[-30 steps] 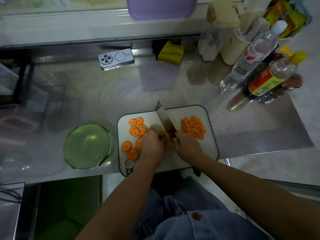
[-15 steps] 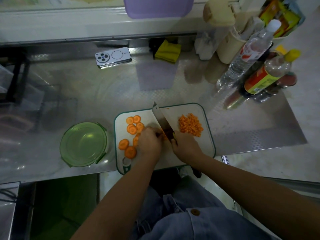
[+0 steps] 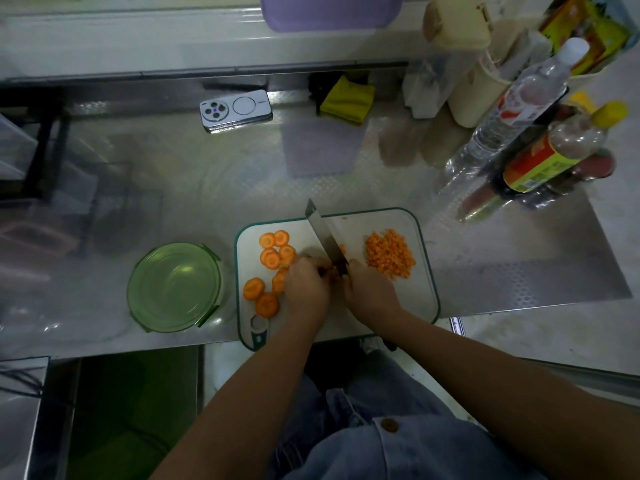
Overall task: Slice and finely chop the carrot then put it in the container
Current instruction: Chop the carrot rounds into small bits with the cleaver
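Note:
A white cutting board [image 3: 420, 289] with a green rim lies at the counter's front edge. Several round carrot slices [image 3: 270, 258] sit on its left half, and a heap of finely chopped carrot [image 3: 389, 253] lies on its right half. My right hand [image 3: 370, 289] grips the handle of a knife [image 3: 323, 237], whose blade points away from me across the middle of the board. My left hand [image 3: 306, 284] pins carrot pieces against the blade; those pieces are mostly hidden by my fingers. A round green container [image 3: 175, 287] stands just left of the board.
A phone [image 3: 235, 110] lies at the back of the steel counter beside a yellow cloth [image 3: 348, 98]. Bottles [image 3: 540, 157] and a cream jug [image 3: 467, 95] crowd the back right. A purple tub [image 3: 329, 12] sits on the ledge behind.
Both hands and the knife keep almost the same place on the board, shifting only slightly as the blade works at the carrot under my left fingers. The slices and the chopped heap have not moved.

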Available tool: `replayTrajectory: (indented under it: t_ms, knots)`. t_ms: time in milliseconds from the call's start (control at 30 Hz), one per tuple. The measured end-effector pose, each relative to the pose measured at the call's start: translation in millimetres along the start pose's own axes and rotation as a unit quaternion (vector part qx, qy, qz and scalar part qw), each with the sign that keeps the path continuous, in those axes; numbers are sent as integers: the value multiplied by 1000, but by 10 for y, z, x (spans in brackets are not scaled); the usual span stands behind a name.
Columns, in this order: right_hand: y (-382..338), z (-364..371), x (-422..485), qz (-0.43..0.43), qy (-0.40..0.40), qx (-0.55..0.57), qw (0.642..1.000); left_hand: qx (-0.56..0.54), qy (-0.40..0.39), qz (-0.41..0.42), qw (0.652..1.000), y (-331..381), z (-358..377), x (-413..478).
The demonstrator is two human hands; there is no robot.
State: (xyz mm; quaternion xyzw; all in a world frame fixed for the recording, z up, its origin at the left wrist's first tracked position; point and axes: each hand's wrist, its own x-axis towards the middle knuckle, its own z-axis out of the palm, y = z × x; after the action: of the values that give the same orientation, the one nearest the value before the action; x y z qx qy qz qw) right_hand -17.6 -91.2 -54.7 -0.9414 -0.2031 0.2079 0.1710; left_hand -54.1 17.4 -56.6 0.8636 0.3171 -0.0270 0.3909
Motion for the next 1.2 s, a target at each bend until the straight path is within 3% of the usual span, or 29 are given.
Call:
replayTrajectory:
  t_ms: [167, 433, 933, 1200]
  knots:
    - [57, -51, 9, -20, 10, 13, 1000, 15, -20, 31, 999, -41, 4, 23]
    - [1, -159, -85, -45, 24, 9, 999, 9, -20, 13, 1000, -25, -30, 9]
    - [-89, -52, -39, -9, -23, -9, 1000, 9, -15, 3, 1000, -55, -6, 49]
    - [-55, 46, 82, -8, -3, 5, 1000, 9, 2, -9, 1000, -62, -17, 48]
